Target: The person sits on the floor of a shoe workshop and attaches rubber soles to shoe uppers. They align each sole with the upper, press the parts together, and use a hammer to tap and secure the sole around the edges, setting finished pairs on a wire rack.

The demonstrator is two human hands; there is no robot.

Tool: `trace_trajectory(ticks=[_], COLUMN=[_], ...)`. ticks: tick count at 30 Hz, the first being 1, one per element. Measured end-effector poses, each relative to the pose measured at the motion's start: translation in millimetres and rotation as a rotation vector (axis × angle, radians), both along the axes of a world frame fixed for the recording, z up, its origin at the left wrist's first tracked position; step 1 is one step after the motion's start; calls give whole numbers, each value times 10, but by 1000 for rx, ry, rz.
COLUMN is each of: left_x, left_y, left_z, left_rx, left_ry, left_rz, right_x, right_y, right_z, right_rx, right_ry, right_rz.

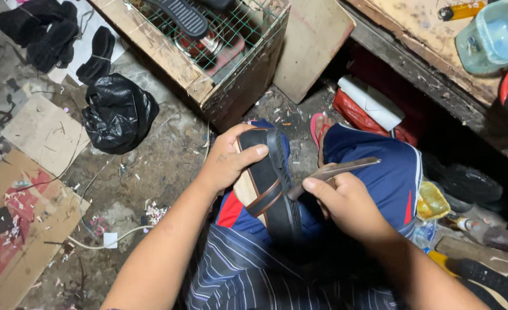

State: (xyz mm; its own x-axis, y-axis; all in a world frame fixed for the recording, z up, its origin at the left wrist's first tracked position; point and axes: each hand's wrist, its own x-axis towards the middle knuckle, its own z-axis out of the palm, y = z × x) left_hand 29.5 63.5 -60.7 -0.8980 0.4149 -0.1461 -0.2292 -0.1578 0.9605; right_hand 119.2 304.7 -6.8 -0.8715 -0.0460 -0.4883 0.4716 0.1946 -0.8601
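Gripping sandal, left hand, blade right hand

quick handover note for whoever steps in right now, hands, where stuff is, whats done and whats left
Left hand: grips the black sandal near its toe end, thumb across the sole, holding it on edge over the lap.
Right hand: fingers closed on a flat metal blade, whose low end meets the sandal's sole edge.
Around: wire-topped wooden crate ahead, black plastic bag on the floor to the left, cardboard sheets beyond it.
Done: cannot tell how much of the edge has been worked.
Left: the blade is at one spot on the edge; the rest looks as yet untouched from here.
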Motion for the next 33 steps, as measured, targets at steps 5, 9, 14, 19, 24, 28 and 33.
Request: trace_trajectory(ticks=[5, 9, 14, 19, 24, 28, 33], left_x=[11, -12, -26, -21, -14, -24, 8], left_y=[-5, 21, 48, 74, 245, 218, 96], left_z=[-74, -52, 8, 47, 162, 237, 156], left_rx=[13, 10, -20, -42, -295, -292, -87], left_ry=[-38, -37, -28, -52, 84, 195, -15], left_rz=[13, -9, -34, -38, 5, -35, -117], right_x=[100, 200, -10, -254, -446, -428, -210], right_y=[-98, -122, 106, 72, -12, 63, 222], right_z=[-87, -191, -379, -224, 214, 289, -74], right_rx=[81, 196, -116, -19, 839, 552, 1], right_ry=[37, 462, 74, 299, 300, 268, 216], right_rz=[-141, -75, -154, 115, 537, 401, 8])
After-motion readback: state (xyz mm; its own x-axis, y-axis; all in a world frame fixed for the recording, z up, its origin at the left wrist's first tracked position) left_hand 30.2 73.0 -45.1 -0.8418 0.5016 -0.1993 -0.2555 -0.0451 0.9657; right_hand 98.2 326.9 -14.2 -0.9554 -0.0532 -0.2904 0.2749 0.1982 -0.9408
